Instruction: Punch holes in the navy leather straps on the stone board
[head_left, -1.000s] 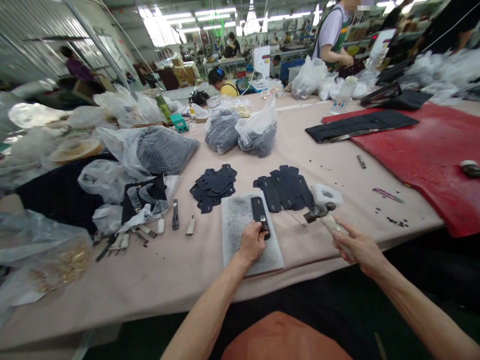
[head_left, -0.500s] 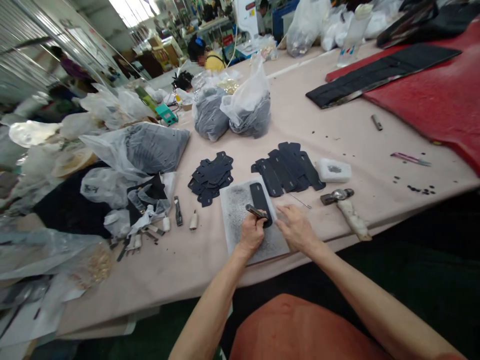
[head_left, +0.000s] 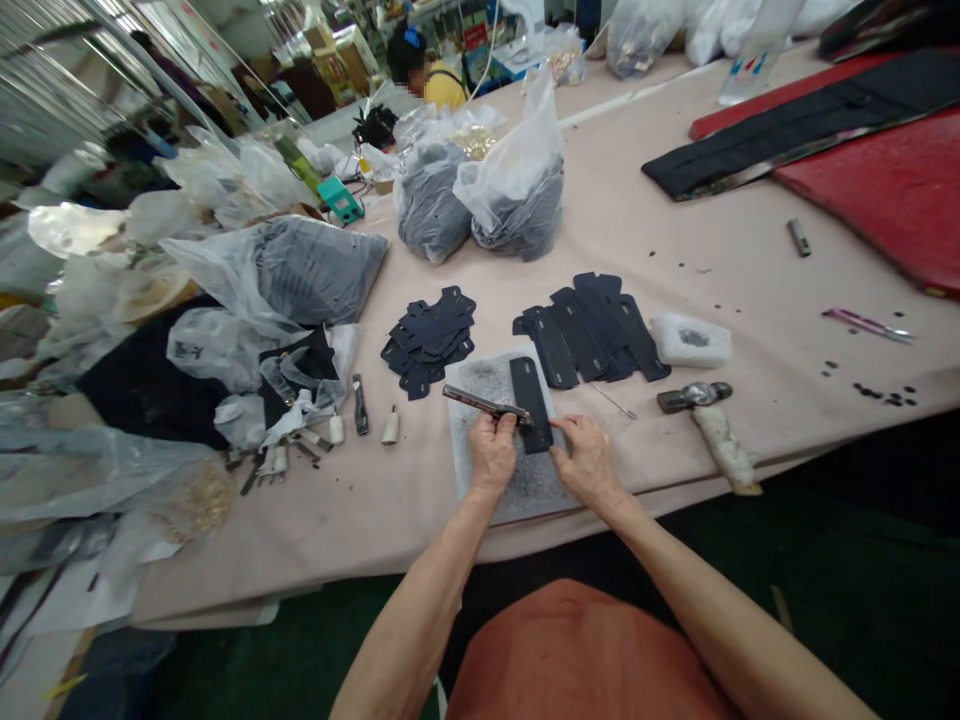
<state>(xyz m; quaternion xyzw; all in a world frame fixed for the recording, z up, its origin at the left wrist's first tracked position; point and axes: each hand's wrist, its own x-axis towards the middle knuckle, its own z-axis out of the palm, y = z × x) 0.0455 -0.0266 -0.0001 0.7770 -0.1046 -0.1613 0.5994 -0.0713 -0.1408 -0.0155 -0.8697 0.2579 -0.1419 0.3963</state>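
Note:
My left hand [head_left: 493, 458] is closed around a metal hole punch [head_left: 478, 399], held nearly level with its long shank pointing left. The punch's other end is over a dark navy strip with rounded corners [head_left: 529, 385]. That strip lies on a white board [head_left: 466, 385] speckled with black marks. At the strip's lower right corner, my right hand [head_left: 589, 460] pinches the edge between thumb and forefinger. Right of the board, a hammer [head_left: 694, 397] with a wrapped handle rests on the table.
Similar dark pieces lie in a loose pile [head_left: 429, 340] and an overlapping row [head_left: 592, 335]. A white block [head_left: 691, 340] sits beside the row. Further punches [head_left: 360, 405], filled plastic bags [head_left: 517, 200], tweezers [head_left: 870, 325] and small black discs [head_left: 885, 393] are around.
The punch has swung from a steep angle to nearly level, its shank now pointing left. My right hand has closed onto the strip's corner. The whole view has shifted slightly.

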